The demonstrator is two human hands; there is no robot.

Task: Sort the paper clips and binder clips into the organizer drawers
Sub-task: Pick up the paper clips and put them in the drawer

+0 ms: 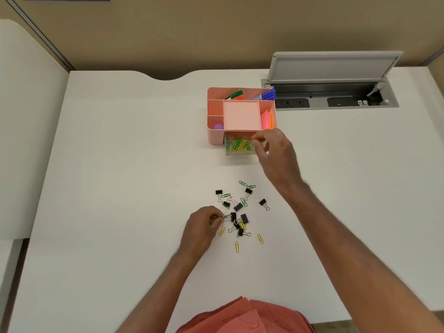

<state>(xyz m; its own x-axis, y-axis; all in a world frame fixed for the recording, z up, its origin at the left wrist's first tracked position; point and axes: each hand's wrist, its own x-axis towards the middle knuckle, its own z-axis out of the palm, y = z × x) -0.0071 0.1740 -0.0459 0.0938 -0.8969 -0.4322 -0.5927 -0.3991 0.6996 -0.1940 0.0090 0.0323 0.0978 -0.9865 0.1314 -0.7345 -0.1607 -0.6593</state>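
Note:
A pink desk organizer [216, 137] stands at the back of the white table. Its clear drawer [239, 152] is pulled out and holds many green and yellow paper clips. My right hand [276, 152] hovers over the drawer's right side, fingers pinched together; whether anything is in them I cannot tell. Nearer me lies a loose pile of black binder clips [244, 218] mixed with green and yellow paper clips [237, 246]. My left hand [201, 227] is at the pile's left edge, thumb and fingers pinching a green paper clip [219, 217].
The organizer's top compartments hold markers [264, 95], sticky notes [265, 120] and a purple item [218, 127]. An open power-socket hatch [336, 97] is sunk into the table behind and right of it. A beige partition wall bounds the far side.

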